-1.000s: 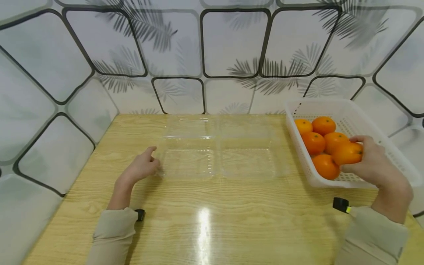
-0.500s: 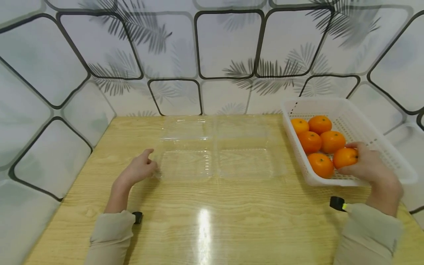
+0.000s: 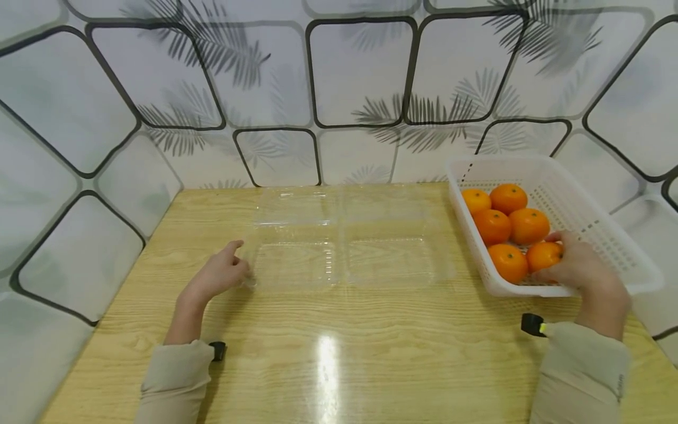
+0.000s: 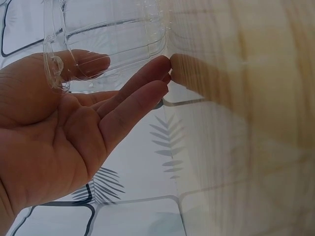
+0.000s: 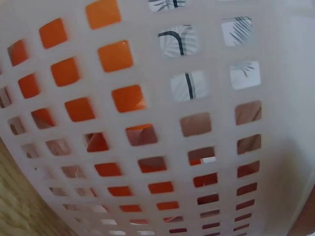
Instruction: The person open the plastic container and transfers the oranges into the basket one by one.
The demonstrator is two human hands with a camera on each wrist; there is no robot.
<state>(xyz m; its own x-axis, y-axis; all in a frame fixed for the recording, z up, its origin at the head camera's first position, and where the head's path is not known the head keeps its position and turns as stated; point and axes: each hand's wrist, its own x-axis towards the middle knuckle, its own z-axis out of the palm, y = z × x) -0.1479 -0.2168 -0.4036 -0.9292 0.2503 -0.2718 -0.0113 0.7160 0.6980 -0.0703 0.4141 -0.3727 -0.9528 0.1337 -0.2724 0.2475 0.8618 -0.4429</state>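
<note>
In the head view my right hand [image 3: 582, 265] grips an orange [image 3: 544, 255] low in the front of a white plastic basket [image 3: 609, 235]. Its fingers wrap the far side and the thumb the near side. Through the basket's holes, the right wrist view shows orange peel [image 5: 115, 56] and parts of the hand. My left hand [image 3: 222, 274] is at the left edge of a clear plastic container [image 3: 293, 265]. In the left wrist view, its fingers are extended with fingertips [image 4: 160, 64] at the table, and the thumb shows through the container's corner [image 4: 113, 44].
A second clear container [image 3: 389, 262] stands close to the right of the first, both with lids raised behind them. Several more oranges [image 3: 492, 227] lie in the basket's left part. The wooden table [image 3: 275, 347] backs onto a patterned wall [image 3: 360, 70].
My right hand has lowered the orange into the basket's front, beside the other oranges. My left hand stays at the container's edge. The head view has shifted slightly.
</note>
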